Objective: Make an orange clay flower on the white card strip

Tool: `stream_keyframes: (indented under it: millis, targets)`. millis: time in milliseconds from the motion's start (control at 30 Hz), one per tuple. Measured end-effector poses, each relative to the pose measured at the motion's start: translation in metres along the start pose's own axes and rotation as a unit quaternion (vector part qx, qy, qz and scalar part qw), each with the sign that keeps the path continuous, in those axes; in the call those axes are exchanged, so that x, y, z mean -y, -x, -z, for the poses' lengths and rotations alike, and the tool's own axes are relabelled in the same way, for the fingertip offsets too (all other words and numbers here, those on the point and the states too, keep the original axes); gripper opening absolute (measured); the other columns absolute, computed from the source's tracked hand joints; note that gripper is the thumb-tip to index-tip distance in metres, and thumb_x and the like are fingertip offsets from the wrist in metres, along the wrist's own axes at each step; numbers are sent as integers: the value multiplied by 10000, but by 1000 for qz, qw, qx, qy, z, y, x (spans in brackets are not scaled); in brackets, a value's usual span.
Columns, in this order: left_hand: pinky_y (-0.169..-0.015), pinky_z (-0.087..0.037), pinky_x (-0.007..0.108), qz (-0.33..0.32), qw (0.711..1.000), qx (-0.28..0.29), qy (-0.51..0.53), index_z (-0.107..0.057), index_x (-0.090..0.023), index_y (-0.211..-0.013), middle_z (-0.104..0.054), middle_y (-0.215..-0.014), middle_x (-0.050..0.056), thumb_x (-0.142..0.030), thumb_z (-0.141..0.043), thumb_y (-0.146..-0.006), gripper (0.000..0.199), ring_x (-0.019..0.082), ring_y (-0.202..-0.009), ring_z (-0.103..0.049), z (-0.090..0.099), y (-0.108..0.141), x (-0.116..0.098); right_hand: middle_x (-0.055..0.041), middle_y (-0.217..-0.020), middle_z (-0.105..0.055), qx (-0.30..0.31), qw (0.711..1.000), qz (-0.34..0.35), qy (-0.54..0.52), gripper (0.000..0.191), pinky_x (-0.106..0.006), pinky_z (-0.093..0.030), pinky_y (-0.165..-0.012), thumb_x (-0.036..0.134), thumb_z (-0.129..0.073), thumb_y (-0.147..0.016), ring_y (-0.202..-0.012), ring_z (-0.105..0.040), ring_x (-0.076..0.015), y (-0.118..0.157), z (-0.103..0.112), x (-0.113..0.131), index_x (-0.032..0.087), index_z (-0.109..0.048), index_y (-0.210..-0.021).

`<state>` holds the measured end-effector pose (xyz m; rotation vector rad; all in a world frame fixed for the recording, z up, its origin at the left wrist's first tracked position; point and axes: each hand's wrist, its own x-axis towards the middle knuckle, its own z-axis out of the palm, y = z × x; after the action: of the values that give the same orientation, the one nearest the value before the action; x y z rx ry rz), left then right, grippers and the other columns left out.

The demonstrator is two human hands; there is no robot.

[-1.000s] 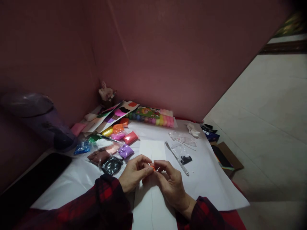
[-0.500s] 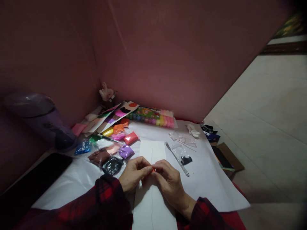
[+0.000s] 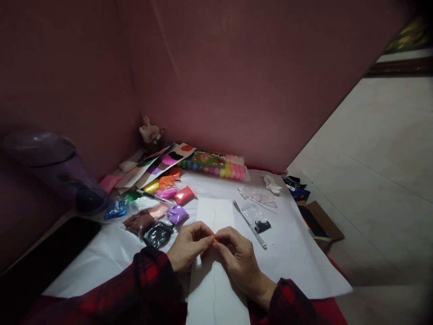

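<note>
Between the fingertips of both hands is a small piece of orange clay (image 3: 215, 239). My left hand (image 3: 191, 246) pinches it from the left, and my right hand (image 3: 237, 257) pinches it from the right. Both hands are over a white paper strip (image 3: 216, 280) that has a thin wavy pencil line along its length. A fork (image 3: 249, 224) lies right of the strip, beside an opened clear packet holding black clay (image 3: 262, 225).
Packets of coloured clay, among them a red one (image 3: 184, 195) and a purple one (image 3: 177, 214), lie at the left. Behind are painted cards (image 3: 169, 163) and a long clay pack (image 3: 216, 164). A dark phone-like slab (image 3: 57, 253) and a purple bottle (image 3: 61, 171) stand far left.
The orange piece sits slightly differently between the fingertips, which have shifted a little. The rest of the view is nearly the same.
</note>
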<state>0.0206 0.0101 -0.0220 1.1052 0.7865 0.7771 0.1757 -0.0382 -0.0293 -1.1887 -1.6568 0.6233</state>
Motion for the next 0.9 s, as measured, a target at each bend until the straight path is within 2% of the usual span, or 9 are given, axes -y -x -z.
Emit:
stream_keyframes:
  millis: [133,333,500,700,900]
  targets:
    - [-423,-361,201,-14,1000,-19,-19,-582,-116,-669,-552,-553,-13,-380,-775,-622,330,75,-438,-475,0,0,-1,-32,-758,-606,-3,1000,-14,-15,55,-278,-470,-624,197,-576,-856,-682,-575,-157,1,-1,0,184,-619,-825]
    - [-426,-382,211,-25,997,-67,19,-600,-128,-673,-564,-518,-19,-335,-757,-643,262,86,-425,-487,0,-1,-1,-20,-725,-617,-66,989,-88,-94,100,-262,-476,-579,276,-620,-847,-636,-577,-145,2,-4,-8,179,-600,-836]
    - [-454,-390,205,-5,998,-49,32,-658,-103,-739,-584,-514,-3,-325,-775,-641,270,87,-450,-514,2,-1,-2,2,-692,-607,-59,968,-181,-162,161,-223,-442,-459,342,-615,-852,-545,-552,-117,3,-5,-11,182,-598,-842]
    - [-453,-423,225,-1,998,-16,53,-659,-109,-838,-651,-665,23,-339,-804,-613,353,98,-469,-554,2,-2,2,-31,-822,-658,-18,980,-120,-157,104,-266,-507,-581,267,-605,-859,-675,-612,-145,2,-3,-7,187,-614,-924]
    - [-408,-385,193,14,1000,-18,14,-640,-85,-703,-604,-540,5,-372,-818,-574,362,79,-427,-514,0,0,-1,-29,-778,-644,-8,992,-75,-100,65,-288,-496,-635,238,-625,-841,-705,-602,-159,1,-2,-6,185,-662,-849]
